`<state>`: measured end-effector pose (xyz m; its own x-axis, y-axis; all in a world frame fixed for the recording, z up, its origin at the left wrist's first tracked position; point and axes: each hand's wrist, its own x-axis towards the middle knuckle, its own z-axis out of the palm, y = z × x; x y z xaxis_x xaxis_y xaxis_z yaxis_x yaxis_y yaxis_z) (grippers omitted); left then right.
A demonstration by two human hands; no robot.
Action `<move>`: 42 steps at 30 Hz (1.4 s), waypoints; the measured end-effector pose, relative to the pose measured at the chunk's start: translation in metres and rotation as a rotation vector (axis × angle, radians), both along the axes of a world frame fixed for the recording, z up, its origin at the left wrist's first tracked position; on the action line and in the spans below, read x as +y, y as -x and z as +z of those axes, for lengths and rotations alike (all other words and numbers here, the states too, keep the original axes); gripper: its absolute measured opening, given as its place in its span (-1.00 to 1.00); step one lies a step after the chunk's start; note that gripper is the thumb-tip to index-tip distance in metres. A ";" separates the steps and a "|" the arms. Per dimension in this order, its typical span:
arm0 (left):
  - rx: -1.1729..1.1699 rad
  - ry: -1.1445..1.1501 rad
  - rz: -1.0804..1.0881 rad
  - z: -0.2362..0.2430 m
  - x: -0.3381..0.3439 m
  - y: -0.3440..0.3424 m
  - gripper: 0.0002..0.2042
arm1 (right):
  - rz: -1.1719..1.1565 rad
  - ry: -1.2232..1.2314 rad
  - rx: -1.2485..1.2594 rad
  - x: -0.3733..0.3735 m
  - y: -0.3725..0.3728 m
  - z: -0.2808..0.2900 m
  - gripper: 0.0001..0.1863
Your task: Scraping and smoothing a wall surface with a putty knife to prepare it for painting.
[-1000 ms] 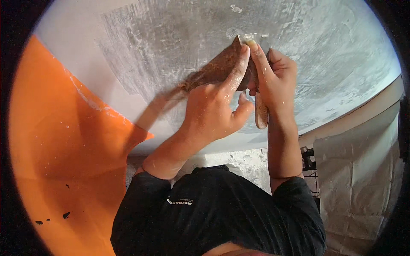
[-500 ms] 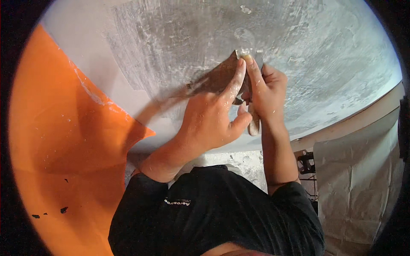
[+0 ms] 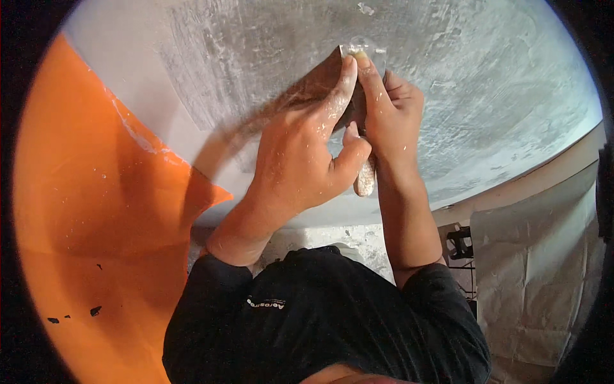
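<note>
A flat metal scraper with a wide dark blade and a pale, spattered handle (image 3: 359, 105) was held against a large, mottled grey surface with whitish smears (image 3: 486, 83), near the upper middle of the view. By the bare right hand (image 3: 394, 121) the scraper was gripped: the thumb was laid straight along the blade, and the other fingers were curled at its right side. By the bare left hand (image 3: 297, 157) the blade was touched only with the stretched index finger; the thumb was kept apart, and how the remaining fingers were bent could not be told. Whitish material was seen along the blade's upper edge, and white specks on both hands.

Beyond the right forearm, a black openwork object (image 3: 459, 244) was partly covered from view; whether it was a container could not be made out. On the front of the black short-sleeved shirt (image 3: 320, 320), a small white print was seen, upside down.

The grey surface was bordered at left by a paler, smooth band (image 3: 121, 70). An orange sheet with a whitened edge and small black marks (image 3: 83, 211) was spread at left, and a creased grey sheet (image 3: 531, 256) was hung at right.
</note>
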<state>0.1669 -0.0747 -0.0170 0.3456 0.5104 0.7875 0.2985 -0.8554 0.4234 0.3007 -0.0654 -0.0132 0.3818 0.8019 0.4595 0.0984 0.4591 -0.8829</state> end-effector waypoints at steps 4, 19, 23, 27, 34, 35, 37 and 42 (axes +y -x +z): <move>0.011 -0.176 0.065 -0.010 0.005 0.000 -0.34 | 0.039 0.045 0.083 -0.005 0.006 -0.004 -0.65; -0.034 0.017 -0.042 0.006 0.002 0.007 -0.36 | 0.048 0.025 0.126 -0.001 0.010 0.000 -0.70; -0.024 0.158 -0.039 -0.008 0.002 0.001 -0.39 | 0.015 -0.002 0.082 0.004 0.001 -0.022 -0.72; -0.031 0.076 -0.014 0.006 -0.002 0.006 -0.41 | 0.102 -0.009 0.172 0.003 0.007 -0.008 -0.73; -0.082 0.108 -0.033 -0.008 -0.001 -0.003 -0.37 | 0.047 -0.010 0.123 0.006 0.001 -0.017 -0.72; -0.111 -0.179 0.027 -0.012 0.008 -0.004 -0.36 | 0.037 0.028 0.098 0.004 0.002 -0.023 -0.72; -0.098 0.190 -0.042 -0.009 -0.004 0.003 -0.37 | 0.029 0.060 0.070 0.003 0.007 -0.019 -0.71; -0.104 0.193 -0.033 0.008 -0.003 0.001 -0.41 | 0.091 0.030 0.164 0.005 0.007 -0.008 -0.71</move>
<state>0.1655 -0.0780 -0.0090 0.2869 0.6445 0.7087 0.2176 -0.7643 0.6070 0.2932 -0.0601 -0.0211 0.3747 0.8490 0.3726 -0.0892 0.4330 -0.8970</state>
